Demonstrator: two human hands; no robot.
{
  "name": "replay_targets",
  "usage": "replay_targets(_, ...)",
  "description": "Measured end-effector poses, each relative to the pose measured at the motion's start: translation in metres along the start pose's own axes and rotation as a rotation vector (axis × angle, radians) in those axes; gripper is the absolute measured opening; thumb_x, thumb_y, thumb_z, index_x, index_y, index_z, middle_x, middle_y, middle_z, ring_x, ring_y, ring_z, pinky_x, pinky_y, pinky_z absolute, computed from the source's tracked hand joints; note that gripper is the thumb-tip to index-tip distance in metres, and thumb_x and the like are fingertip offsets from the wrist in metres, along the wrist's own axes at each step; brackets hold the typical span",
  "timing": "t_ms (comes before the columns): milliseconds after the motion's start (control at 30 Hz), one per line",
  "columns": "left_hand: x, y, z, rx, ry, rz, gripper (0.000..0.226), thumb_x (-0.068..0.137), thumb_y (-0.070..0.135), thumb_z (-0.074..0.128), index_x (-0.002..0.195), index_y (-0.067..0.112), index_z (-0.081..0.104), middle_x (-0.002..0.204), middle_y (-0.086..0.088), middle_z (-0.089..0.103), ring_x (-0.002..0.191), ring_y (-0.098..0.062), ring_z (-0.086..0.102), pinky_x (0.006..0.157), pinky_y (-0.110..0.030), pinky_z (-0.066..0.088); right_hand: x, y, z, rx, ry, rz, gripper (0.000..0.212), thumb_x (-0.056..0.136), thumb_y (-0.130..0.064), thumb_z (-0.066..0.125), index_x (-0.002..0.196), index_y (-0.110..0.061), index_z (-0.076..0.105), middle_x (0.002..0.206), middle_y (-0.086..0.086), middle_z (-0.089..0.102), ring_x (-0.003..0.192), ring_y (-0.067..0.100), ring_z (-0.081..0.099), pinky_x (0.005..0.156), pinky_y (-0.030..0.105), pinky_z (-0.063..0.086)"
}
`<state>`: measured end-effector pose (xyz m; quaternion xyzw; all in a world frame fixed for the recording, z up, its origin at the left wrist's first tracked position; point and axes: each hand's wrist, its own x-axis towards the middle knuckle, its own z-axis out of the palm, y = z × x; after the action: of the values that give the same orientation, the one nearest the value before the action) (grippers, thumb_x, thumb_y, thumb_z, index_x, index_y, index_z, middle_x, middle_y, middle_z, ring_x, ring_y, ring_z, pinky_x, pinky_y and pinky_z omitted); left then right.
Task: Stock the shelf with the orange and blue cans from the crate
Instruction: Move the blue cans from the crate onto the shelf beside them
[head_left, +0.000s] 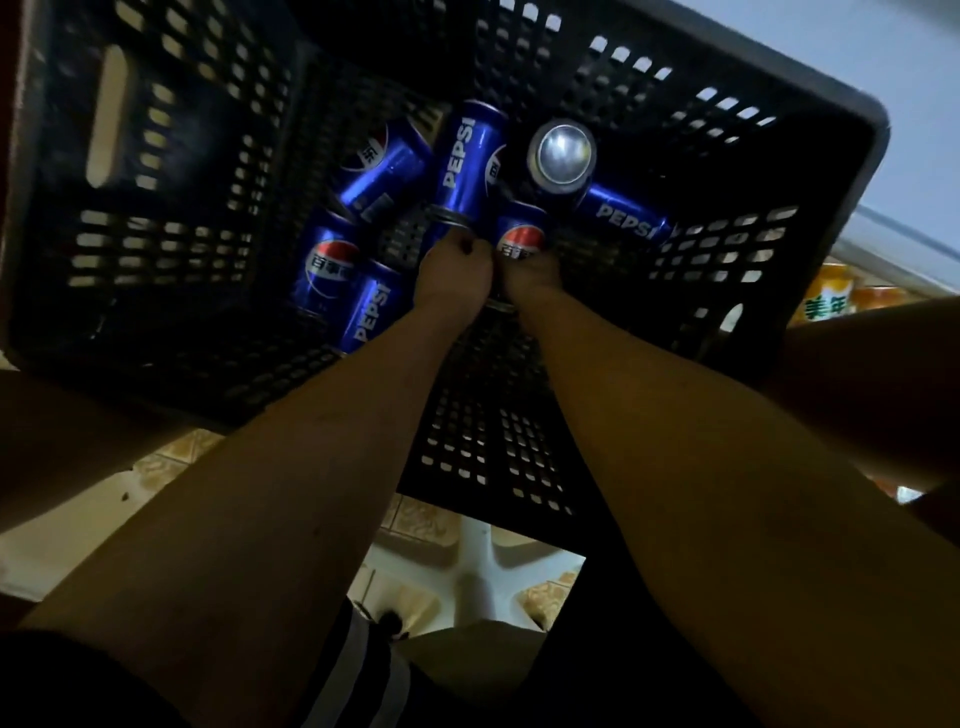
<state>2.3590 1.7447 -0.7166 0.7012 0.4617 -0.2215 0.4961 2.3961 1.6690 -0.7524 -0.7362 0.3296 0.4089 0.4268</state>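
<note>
We see both bare arms reaching down into the black crate (810, 171), which sits on a tiled floor (415, 519). Seven blue cans show in it. Our left hand (454, 273) is curled around the near end of a long can (467, 161) that lies pointing away from us at the middle of the crate. Our right hand (530, 273) is closed on a logo can (519, 234) just right of it; the two hands touch. On the left lie three more blue cans: one far (382, 171), one near-left (324, 260) and one nearest (371, 306). Right of the long can, one can (563, 153) stands on end, its silver end facing us, and another (623, 218) lies just beside it. At the far right edge, past the crate rim, an orange can (828, 293) shows under a pale shelf rail (909, 239).
</note>
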Motion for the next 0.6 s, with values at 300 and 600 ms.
replay_targets(300, -0.023, -0.002, -0.021, 0.001, -0.137, 0.039, 0.031, 0.095, 0.025, 0.048, 0.111, 0.003, 0.063, 0.102, -0.017, 0.063, 0.09, -0.028, 0.06, 0.079, -0.036, 0.046, -0.036, -0.006, -0.045, -0.038, -0.101, -0.068, 0.051, 0.076, -0.021, 0.083, 0.111, -0.005, 0.05, 0.114, 0.007, 0.059, 0.101, 0.024, 0.063, 0.092, 0.043, 0.055)
replay_targets(600, -0.086, 0.067, -0.06, -0.029, 0.005, 0.259, 0.038, 0.089, 0.037, 0.045, 0.103, 0.007, 0.064, 0.111, -0.02, 0.067, 0.103, -0.036, 0.061, 0.085, -0.041, 0.047, -0.119, -0.053, -0.087, -0.03, -0.154, -0.33, 0.085, 0.063, -0.04, 0.088, 0.129, -0.008, 0.044, 0.113, 0.008, 0.065, 0.091, 0.018, 0.067, 0.059, 0.029, 0.055)
